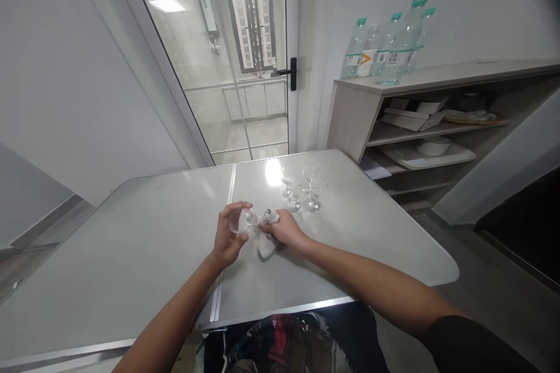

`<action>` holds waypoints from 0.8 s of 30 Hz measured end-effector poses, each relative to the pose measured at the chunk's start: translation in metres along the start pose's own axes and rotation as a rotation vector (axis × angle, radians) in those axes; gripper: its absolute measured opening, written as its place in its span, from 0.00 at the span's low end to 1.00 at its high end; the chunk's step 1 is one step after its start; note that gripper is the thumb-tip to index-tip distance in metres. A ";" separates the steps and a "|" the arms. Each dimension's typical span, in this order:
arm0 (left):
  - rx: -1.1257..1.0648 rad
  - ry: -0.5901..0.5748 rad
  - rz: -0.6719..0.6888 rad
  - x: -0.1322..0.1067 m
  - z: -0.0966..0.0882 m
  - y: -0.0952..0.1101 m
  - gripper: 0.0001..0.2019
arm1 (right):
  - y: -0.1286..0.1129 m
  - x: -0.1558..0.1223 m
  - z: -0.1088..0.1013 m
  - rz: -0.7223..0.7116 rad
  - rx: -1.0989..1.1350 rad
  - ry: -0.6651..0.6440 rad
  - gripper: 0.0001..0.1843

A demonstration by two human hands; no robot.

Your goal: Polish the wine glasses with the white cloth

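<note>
1. The left hand is curled around a stemmed glass, held tipped on its side just above the grey table, rim toward the camera.
2. The right hand is clenched on a white cloth, pressed against the glass's stem end.
3. Four more stemmed glasses stand upright just beyond the hands.
4. Water bottles line the shelf unit at right.

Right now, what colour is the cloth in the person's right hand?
White. The cloth bunched in the right hand shows best in the head view.
</note>
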State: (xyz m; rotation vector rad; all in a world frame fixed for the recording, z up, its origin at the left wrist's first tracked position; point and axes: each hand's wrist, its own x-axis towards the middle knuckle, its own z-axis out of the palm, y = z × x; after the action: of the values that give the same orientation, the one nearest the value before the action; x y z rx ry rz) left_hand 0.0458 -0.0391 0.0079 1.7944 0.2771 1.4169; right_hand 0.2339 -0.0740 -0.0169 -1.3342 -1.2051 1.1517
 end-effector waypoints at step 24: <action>0.181 0.112 -0.407 0.043 0.017 -0.052 0.26 | -0.012 -0.014 0.005 -0.407 -1.041 -0.539 0.10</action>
State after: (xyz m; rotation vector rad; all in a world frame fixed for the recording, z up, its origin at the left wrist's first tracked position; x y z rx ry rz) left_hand 0.0920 0.0132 0.0012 1.6791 0.8036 1.2295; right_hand 0.2275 -0.0868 -0.0049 -1.3879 -2.5527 0.5636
